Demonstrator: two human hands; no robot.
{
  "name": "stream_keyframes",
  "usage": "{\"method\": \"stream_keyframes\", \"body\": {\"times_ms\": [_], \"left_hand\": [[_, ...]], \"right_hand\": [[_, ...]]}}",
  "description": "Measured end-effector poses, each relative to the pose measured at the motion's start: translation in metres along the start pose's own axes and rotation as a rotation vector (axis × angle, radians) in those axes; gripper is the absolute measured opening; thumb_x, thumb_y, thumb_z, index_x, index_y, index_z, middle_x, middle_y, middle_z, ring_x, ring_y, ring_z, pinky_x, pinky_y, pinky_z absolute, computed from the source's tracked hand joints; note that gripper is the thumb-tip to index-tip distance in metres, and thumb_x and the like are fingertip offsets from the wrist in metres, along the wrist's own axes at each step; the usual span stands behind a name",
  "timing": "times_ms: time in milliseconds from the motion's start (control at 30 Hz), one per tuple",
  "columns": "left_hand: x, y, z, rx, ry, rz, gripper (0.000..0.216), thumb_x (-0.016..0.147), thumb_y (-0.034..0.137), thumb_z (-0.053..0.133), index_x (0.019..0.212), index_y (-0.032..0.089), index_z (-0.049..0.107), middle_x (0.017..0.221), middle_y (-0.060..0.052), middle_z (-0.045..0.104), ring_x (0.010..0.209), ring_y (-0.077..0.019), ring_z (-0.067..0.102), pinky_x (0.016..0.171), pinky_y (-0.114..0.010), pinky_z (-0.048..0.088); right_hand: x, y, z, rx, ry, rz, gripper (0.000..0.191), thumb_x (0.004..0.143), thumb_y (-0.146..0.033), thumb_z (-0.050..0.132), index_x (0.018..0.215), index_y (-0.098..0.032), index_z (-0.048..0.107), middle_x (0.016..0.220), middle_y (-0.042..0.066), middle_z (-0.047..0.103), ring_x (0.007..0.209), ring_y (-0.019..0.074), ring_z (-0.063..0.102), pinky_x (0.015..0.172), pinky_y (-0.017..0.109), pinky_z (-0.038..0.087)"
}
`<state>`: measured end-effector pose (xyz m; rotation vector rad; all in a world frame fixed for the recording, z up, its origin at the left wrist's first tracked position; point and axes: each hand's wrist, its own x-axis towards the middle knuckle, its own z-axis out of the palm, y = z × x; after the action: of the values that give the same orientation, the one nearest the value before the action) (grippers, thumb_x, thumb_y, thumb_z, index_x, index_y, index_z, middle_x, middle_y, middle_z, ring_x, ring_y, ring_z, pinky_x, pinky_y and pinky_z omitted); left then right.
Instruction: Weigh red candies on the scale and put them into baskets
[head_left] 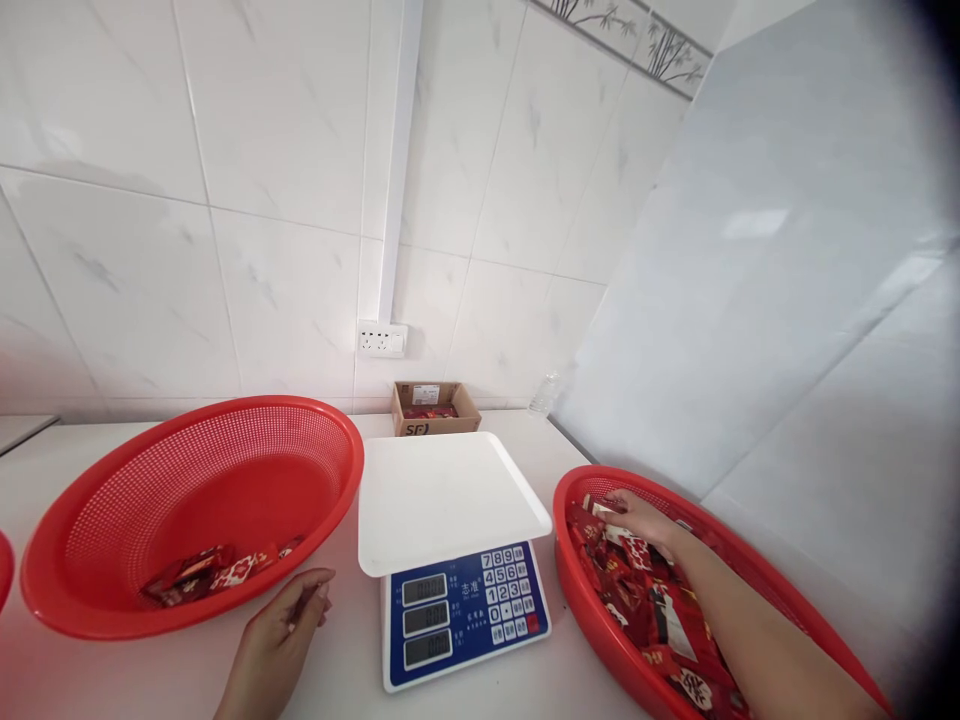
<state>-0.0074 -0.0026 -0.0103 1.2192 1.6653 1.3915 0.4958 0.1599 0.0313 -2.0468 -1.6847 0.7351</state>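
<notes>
My right hand [636, 518] reaches into the red basket [600, 640] on the right, fingers curled down onto the heap of red packets [660, 610]; what the fingers hold I cannot make out. My left hand [289, 622] rests on the white table beside the rim of the large red basket [202, 500] on the left, fingers loosely curled and holding nothing. That basket contains a few red packets [217, 570] at its front. Between the baskets stands a digital scale [461, 610] with a bare white weighing tray [442, 495] and a blue keypad panel.
A small open cardboard box [435, 407] sits at the back against the tiled wall, below a wall socket [382, 340]. A clear plastic bottle [545, 393] stands in the corner. A white panel wall closes the right side. Another red rim [4, 570] shows at far left.
</notes>
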Motion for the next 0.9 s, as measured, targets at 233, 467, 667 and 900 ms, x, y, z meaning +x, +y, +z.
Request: {"method": "stream_keyframes", "body": {"times_ms": [233, 467, 667, 900], "left_hand": [[0.0, -0.002, 0.001, 0.006, -0.044, -0.018, 0.034, 0.063, 0.05, 0.063, 0.08, 0.021, 0.068, 0.066, 0.0, 0.066, 0.061, -0.0181, 0.064, 0.061, -0.026, 0.055], [-0.002, 0.003, 0.002, 0.036, -0.062, -0.004, 0.031, 0.064, 0.047, 0.061, 0.079, 0.021, 0.068, 0.067, 0.0, 0.065, 0.062, -0.0174, 0.063, 0.059, -0.024, 0.054], [-0.004, 0.002, 0.003, 0.058, -0.095, -0.016, 0.03, 0.066, 0.046, 0.06, 0.081, 0.022, 0.067, 0.069, 0.0, 0.066, 0.064, -0.0178, 0.063, 0.061, -0.023, 0.053], [-0.004, -0.004, 0.004, 0.065, -0.108, 0.04, 0.027, 0.073, 0.043, 0.056, 0.084, 0.021, 0.066, 0.07, 0.0, 0.066, 0.065, -0.0171, 0.062, 0.061, -0.024, 0.051]], "right_hand": [[-0.007, -0.012, -0.003, 0.027, -0.042, -0.091, 0.031, 0.064, -0.04, 0.06, 0.087, -0.02, 0.06, 0.098, 0.007, 0.07, 0.095, 0.0239, 0.063, 0.085, 0.032, 0.047], [-0.01, -0.009, -0.025, -0.048, 0.089, -0.064, 0.016, 0.066, -0.036, 0.053, 0.07, -0.021, 0.052, 0.066, 0.0, 0.065, 0.061, 0.0169, 0.059, 0.056, 0.027, 0.045], [-0.03, -0.055, -0.045, -0.15, 0.271, 0.018, 0.015, 0.072, -0.035, 0.05, 0.076, -0.02, 0.053, 0.061, 0.0, 0.061, 0.05, 0.0151, 0.055, 0.045, 0.025, 0.041], [-0.054, -0.142, -0.026, 0.157, 0.285, -0.161, 0.022, 0.072, -0.042, 0.053, 0.083, -0.023, 0.052, 0.069, -0.002, 0.06, 0.046, 0.0112, 0.05, 0.04, 0.023, 0.038]]}}
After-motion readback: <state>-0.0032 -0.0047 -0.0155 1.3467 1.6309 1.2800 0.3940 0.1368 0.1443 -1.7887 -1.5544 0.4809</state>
